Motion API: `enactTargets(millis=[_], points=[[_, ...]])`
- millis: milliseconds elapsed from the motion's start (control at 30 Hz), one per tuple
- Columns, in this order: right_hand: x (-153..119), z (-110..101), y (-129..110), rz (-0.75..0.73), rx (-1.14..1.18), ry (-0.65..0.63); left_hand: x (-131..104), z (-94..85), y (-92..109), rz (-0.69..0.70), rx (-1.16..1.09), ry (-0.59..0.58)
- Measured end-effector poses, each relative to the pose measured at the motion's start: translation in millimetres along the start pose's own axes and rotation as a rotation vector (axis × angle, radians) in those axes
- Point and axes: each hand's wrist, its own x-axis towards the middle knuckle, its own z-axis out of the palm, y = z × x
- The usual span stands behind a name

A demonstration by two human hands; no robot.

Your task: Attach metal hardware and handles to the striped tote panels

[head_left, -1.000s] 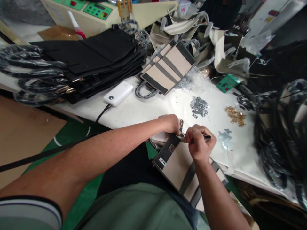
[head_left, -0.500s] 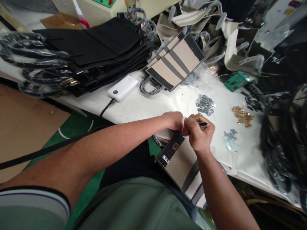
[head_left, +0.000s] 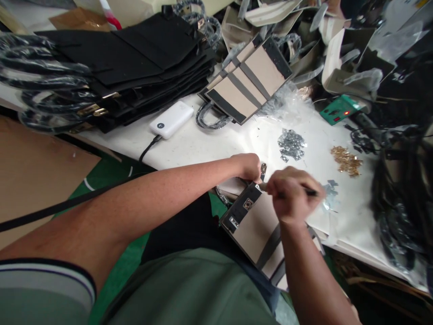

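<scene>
A flat beige-and-black handbag panel (head_left: 255, 228) lies slanted over my lap against the table edge, with metal fittings (head_left: 248, 204) along its black strip. My left hand (head_left: 248, 167) is closed at the upper end of that strip; its fingertips are mostly hidden. A small metal piece (head_left: 263, 170) shows just beside the fist. My right hand (head_left: 294, 196), blurred by motion, is closed around a slim dark-handled tool (head_left: 310, 192) whose tip points toward the left fingers.
Stacked black bag pieces (head_left: 135, 54) with wrapped handles fill the left back. A white power bank (head_left: 172, 119) lies before them. Metal plates (head_left: 291, 145) and gold-coloured fittings (head_left: 347, 160) lie in heaps to the right. More beige-and-black panels (head_left: 248, 83) rest behind.
My right hand has moved slightly right and down, away from the left fist, uncovering a metal piece beside it. My left hand stays at the panel's strip. The view has shifted slightly.
</scene>
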Motion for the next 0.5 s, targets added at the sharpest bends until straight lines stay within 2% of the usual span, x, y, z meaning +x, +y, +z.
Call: enactTargets(millis=[100, 233, 367, 500], points=[[-0.4, -2.0, 5.4, 0.101, -0.081, -0.015, -2.9, -2.8, 4.2, -0.004, 0.093, -0.013], [1.3, -2.1, 4.6, 0.031, -0.04, 0.0, -4.4, -2.0, 3.3, 0.003, 0.116, 0.022], [0.6, 0.1, 6.1, 0.132, -0.095, -0.007, -3.4, 1.7, 0.0, -0.004, 0.116, 0.036], [-0.3, -1.4, 9.8, 0.087, -0.083, 0.003, -2.6, 2.4, -0.7, -0.003, 0.073, 0.039]])
